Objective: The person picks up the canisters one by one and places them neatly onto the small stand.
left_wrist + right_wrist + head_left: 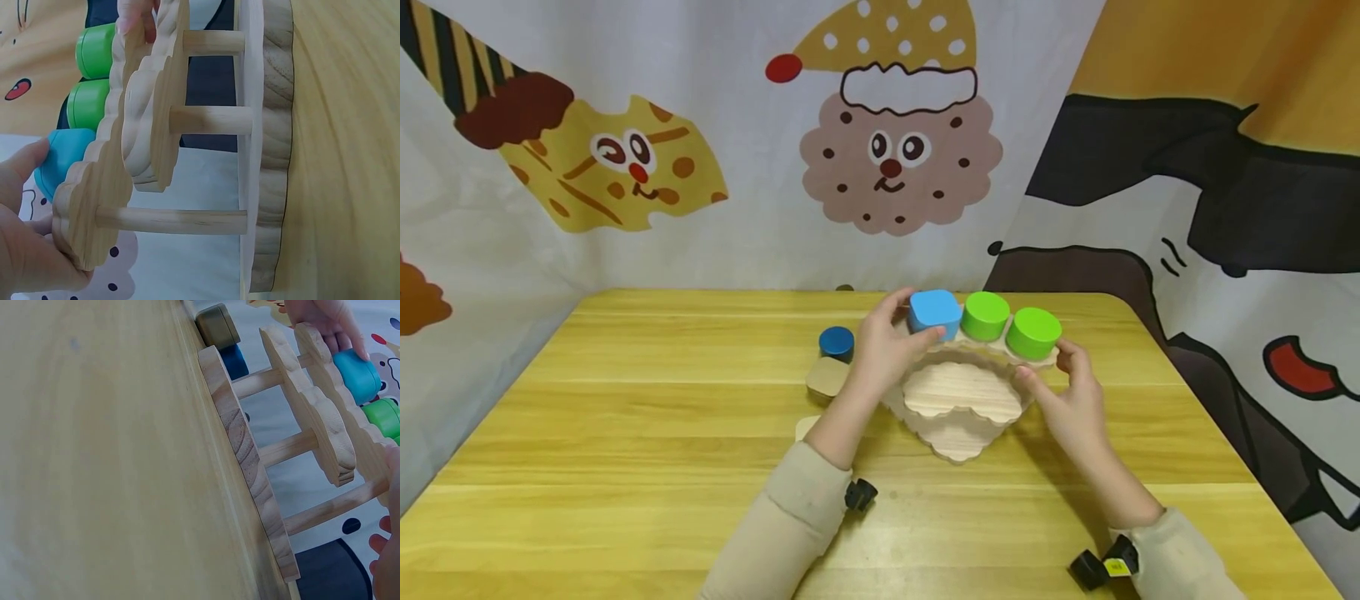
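Note:
A tiered wooden stand point(962, 390) with scalloped shelves on dowels stands on the table. Along its top shelf sit a blue rounded-square tin point(935, 310) and two round green tins point(986, 314), point(1034, 331). My left hand point(883, 346) is at the shelf's left end, pinching the blue tin; its thumb lies on the tin's near side, the other fingers behind and by the shelf end. At the opposite end, my right hand point(1075, 404) grips the top shelf point(112, 159), thumb in front and fingers behind.
Left of the stand, partly behind my left forearm, are a dark blue round tin point(837, 342), a gold rounded-square tin point(827, 377) and a pale piece point(805, 427), mostly hidden. A cartoon-printed cloth point(700, 250) hangs behind the table point(625, 433).

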{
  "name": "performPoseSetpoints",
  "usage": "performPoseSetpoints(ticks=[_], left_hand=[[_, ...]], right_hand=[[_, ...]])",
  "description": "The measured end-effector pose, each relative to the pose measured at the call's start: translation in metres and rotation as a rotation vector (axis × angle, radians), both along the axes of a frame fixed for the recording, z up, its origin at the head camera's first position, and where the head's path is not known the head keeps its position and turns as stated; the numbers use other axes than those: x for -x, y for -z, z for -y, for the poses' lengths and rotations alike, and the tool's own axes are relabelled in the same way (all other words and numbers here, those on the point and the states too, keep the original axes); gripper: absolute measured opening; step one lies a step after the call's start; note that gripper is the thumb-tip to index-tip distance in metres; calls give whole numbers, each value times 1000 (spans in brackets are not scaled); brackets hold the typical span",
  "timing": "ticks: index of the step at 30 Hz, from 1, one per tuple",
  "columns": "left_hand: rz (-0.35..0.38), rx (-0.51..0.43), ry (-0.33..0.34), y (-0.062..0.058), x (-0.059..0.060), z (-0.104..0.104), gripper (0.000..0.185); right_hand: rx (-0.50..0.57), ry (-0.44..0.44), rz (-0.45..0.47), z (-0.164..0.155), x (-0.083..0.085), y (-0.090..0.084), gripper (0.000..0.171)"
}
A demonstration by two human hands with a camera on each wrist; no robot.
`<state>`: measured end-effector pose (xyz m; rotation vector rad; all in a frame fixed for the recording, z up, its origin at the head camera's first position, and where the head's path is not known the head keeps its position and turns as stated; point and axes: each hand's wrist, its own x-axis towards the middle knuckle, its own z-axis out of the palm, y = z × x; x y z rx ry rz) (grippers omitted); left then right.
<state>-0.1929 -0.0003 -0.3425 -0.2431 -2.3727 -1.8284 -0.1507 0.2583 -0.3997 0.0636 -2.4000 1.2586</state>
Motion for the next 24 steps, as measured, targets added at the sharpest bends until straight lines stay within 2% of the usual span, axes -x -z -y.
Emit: performPoseSetpoints(ticks=[11,18,24], left_hand=[[-22,-35,3,-6,-4,14,70],[-72,-82,19,-19,-14,25,67],[-114,-55,33,-25,-25,32,65]], right_hand=[[-15,-1,-19,1,0,2,64],[-21,-5,-27,1,0,2,64],[-8,-5,-35,0,1,2,63]])
